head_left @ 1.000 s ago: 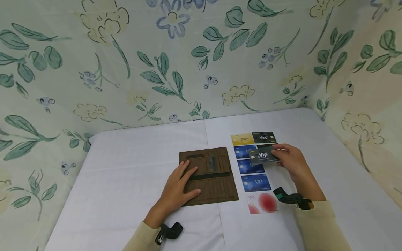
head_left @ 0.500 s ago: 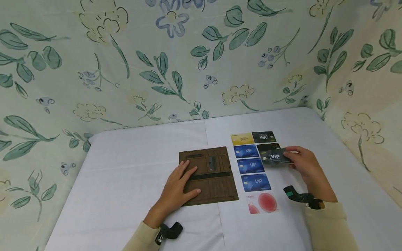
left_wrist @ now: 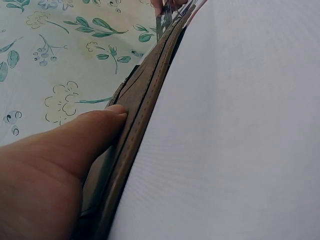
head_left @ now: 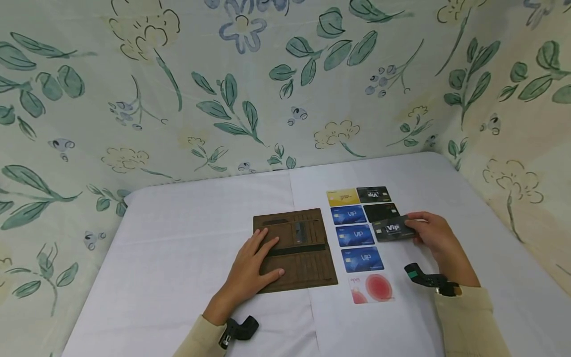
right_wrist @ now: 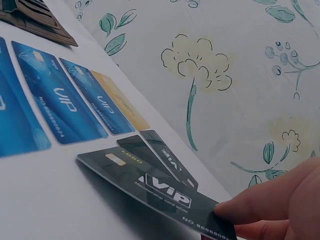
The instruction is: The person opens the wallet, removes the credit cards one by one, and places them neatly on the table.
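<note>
My right hand point(head_left: 434, 238) pinches a black VIP card point(right_wrist: 150, 185) by its right end. In the right wrist view the card is tilted, its near edge raised off the white cloth. It is just below another black card point(head_left: 381, 212) in the right column. On the left, my left hand point(head_left: 247, 265) rests with spread, straight fingers on an open brown wallet point(head_left: 308, 270). The left wrist view shows the thumb point(left_wrist: 100, 125) lying on the wallet's leather. A dark card or tab point(head_left: 301, 232) shows in one wallet slot.
Between wallet and right hand lie a yellow card point(head_left: 342, 197), several blue VIP cards point(head_left: 355, 236) in a column and a white-and-red card point(head_left: 371, 288). An upside-down black VIP card point(head_left: 374, 194) lies at the top right. A floral curtain point(head_left: 250, 99) stands behind the white table point(head_left: 178, 258).
My right hand has carried the black VIP card rightward, from over the blue cards, then lowered it slightly beneath the other black card. My left hand stays on the wallet.
</note>
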### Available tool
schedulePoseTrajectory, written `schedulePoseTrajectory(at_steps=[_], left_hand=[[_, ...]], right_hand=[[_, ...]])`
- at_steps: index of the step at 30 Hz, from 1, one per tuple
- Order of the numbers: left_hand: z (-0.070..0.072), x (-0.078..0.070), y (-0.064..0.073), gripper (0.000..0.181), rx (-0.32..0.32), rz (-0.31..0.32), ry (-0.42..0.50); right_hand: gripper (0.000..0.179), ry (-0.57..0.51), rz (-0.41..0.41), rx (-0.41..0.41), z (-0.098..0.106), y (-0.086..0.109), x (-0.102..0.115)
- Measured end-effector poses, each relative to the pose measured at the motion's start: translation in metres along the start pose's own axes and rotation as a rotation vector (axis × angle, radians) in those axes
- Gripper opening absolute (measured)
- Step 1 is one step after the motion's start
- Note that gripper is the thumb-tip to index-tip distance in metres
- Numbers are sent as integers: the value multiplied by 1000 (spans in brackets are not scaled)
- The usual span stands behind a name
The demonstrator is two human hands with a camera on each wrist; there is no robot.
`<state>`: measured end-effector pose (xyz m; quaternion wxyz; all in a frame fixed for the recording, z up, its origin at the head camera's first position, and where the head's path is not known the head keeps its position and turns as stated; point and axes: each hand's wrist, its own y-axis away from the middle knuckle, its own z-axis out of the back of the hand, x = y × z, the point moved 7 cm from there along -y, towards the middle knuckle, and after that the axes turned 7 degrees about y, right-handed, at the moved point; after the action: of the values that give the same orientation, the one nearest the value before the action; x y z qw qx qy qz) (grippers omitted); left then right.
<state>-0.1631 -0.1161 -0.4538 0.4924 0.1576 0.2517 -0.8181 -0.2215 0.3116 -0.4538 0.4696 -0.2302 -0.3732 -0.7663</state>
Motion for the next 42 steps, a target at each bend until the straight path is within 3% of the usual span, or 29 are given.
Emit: schedulePoseTrajectory(at_steps=[13, 24, 42], left_hand=[[0, 0, 0, 73, 2, 1, 0], [-1, 0, 0, 74, 14, -6, 35], [-3, 1, 1, 73, 22, -5, 31]], right_hand=[[49, 162, -5, -56, 0, 6, 5], [43, 308, 51, -138, 2, 14, 16], [39, 347, 39, -204, -1, 12, 14]])
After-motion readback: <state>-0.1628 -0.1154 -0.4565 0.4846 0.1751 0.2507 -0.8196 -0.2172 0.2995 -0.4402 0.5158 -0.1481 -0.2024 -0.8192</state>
